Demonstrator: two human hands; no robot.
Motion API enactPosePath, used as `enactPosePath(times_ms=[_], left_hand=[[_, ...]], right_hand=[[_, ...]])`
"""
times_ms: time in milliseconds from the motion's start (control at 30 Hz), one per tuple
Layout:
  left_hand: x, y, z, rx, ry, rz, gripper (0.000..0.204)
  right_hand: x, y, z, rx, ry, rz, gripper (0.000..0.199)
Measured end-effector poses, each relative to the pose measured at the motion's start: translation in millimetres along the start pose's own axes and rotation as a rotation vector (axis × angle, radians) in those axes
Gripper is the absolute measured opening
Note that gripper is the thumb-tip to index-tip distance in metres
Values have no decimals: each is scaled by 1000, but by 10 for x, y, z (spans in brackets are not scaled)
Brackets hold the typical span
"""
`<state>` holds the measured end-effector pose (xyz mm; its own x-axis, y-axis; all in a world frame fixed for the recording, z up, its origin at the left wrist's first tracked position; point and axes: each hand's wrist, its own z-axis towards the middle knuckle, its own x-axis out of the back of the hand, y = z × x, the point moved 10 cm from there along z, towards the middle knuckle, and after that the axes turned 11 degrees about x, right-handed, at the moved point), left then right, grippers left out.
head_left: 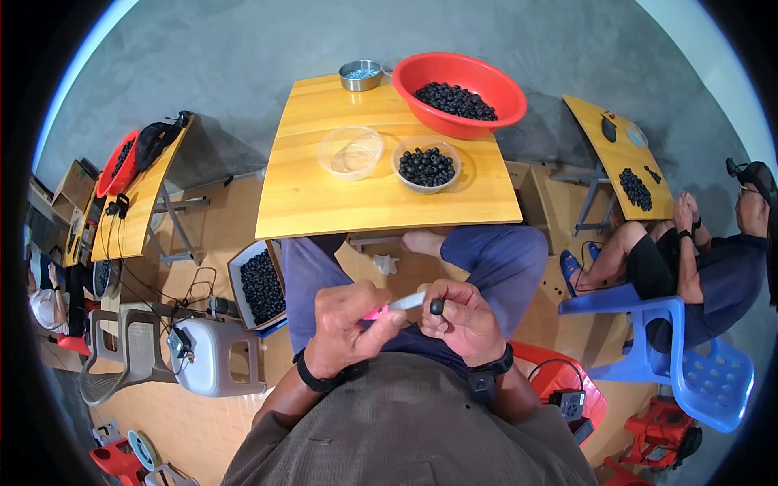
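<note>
My left hand point(350, 326) is closed round the pink handle of a small knife point(408, 301), whose pale blade points toward my other hand. Between thumb and fingers, my right hand point(465, 322) pinches a small round black piece point(437, 306). The blade tip is close to this piece; whether they touch I cannot tell. Both hands are over my lap, just below the near edge of the wooden table point(324, 212). On it a clear bowl point(427, 188) holds many similar black pieces, beside another clear plastic bowl point(328, 154).
A large red basin point(506, 89) of black pieces and a metal bowl point(356, 83) stand at the table's back. A box point(237, 271) of black pieces is on the floor at left. At right, a person point(721, 259) sits by another table point(600, 138).
</note>
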<state>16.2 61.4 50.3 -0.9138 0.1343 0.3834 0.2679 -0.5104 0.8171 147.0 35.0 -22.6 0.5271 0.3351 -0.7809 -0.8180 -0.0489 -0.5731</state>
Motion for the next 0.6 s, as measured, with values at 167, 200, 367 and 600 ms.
enactPosePath(times_ms=[167, 200, 367, 600], left_hand=[[-72, 252, -28, -163, -41, 40, 22], [-79, 297, -33, -190, -44, 54, 22], [-132, 340, -38, -227, -55, 96, 23], [-131, 229, -13, -186, -36, 87, 22]], right_hand=[[-23, 20, 6, 4, 25, 0, 29], [-20, 21, 4, 3, 25, 0, 29], [-22, 23, -4, -5, 0, 5, 29], [7, 55, -35, -19, 36, 9, 29]])
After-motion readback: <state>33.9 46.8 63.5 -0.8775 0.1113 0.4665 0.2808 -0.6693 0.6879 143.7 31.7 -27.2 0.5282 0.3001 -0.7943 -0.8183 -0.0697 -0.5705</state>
